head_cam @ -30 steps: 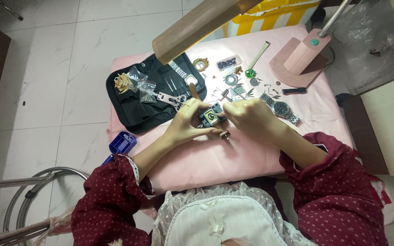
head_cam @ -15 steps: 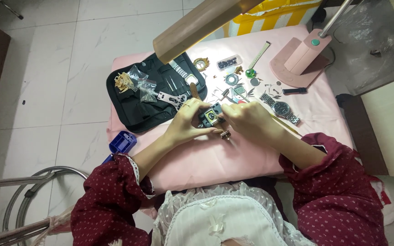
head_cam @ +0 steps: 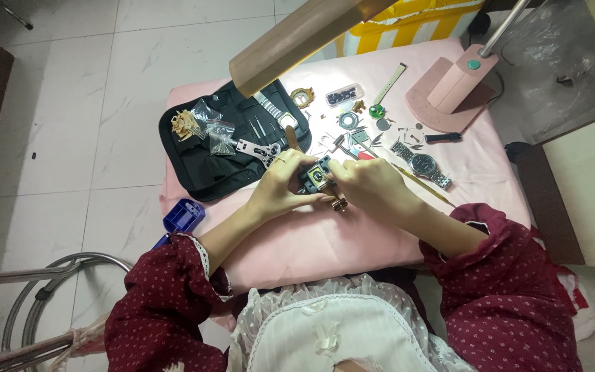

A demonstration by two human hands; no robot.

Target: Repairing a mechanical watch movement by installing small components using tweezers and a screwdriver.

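My left hand (head_cam: 285,180) grips a small dark watch holder (head_cam: 315,176) with a watch case clamped in it, on the pink cloth of the table (head_cam: 325,241). My right hand (head_cam: 366,184) presses on the holder's right side, fingers curled; whether it holds a small tool is hidden. A small metal piece (head_cam: 339,204) lies just below the hands. Both sleeves are dark red with white dots.
A black tool pouch (head_cam: 208,162) with tweezers and plastic bags lies left of the hands. Small watch parts (head_cam: 352,124), a steel wristwatch (head_cam: 423,165) and a thin stick lie behind and to the right. A pink lamp base (head_cam: 449,93) stands far right. A blue box (head_cam: 183,215) hangs at the table's left edge.
Both hands and the holder stay in nearly the same place; only the fingers of my right hand have shifted slightly on the holder.
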